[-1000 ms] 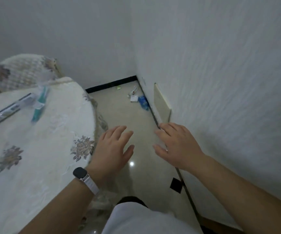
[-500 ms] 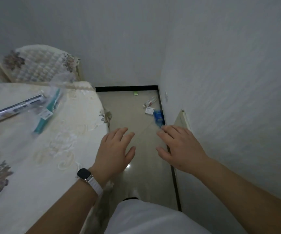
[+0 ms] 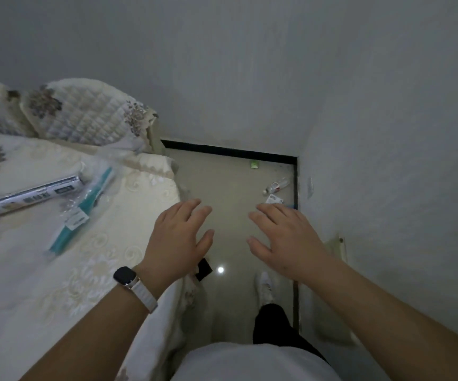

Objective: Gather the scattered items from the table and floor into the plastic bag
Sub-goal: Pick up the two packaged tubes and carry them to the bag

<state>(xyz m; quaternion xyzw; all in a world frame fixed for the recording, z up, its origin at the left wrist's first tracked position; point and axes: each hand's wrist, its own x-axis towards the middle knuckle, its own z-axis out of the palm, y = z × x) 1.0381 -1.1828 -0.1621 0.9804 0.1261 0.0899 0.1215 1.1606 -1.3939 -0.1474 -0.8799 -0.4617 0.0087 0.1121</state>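
My left hand (image 3: 179, 237) and my right hand (image 3: 284, 237) hover palm down over the floor, fingers spread, holding nothing. On the table at left lie a long silver box (image 3: 27, 198) and a teal toothbrush in clear plastic wrap (image 3: 85, 213). Far ahead on the floor near the right wall are a small clear bottle (image 3: 276, 185), a white card (image 3: 273, 199), a green scrap (image 3: 254, 164) and a sliver of something blue (image 3: 292, 207) mostly hidden behind my right fingers. I cannot tell whether the clear plastic on the table is the bag.
The table with a cream embroidered cloth (image 3: 43, 270) fills the left. A quilted chair back (image 3: 85, 114) stands behind it. White walls close in ahead and at right, leaving a narrow strip of floor (image 3: 230, 221). A black square (image 3: 203, 268) lies on the floor; my shoe (image 3: 265, 287) is below.
The view has swung and moved forward along the narrow passage, so the floor items sit closer to my hands. Both hands stay open and spread in front of me.
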